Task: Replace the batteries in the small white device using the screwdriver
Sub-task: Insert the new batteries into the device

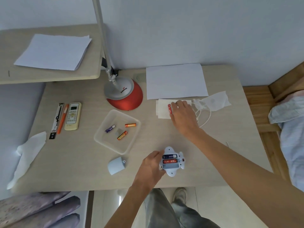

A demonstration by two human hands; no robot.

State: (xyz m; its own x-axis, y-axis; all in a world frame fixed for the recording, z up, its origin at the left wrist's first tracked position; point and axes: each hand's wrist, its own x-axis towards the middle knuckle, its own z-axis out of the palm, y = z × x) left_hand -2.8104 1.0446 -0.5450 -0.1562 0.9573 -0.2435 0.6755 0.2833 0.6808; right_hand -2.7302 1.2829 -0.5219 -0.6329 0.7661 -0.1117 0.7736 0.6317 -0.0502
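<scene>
The small white device [171, 172] lies on its face near the desk's front edge with its battery bay open. A blue cell and a red cell sit in the bay, and the lowest slot is bare. My left hand [150, 167] grips the device's left side. Its pale blue cover [116, 165] lies on the desk to the left. My right hand [183, 115] reaches far over a folded tissue [162, 109], its curled fingertips pinching a red battery [169, 109]. The orange screwdriver [62, 118] lies at the far left, away from both hands.
A clear tray [102, 129] in the middle holds three loose batteries. A remote control [73, 116] and a black package [56, 121] flank the screwdriver. A red lamp base [130, 102], a paper sheet [176, 81] and a face mask [214, 101] lie behind.
</scene>
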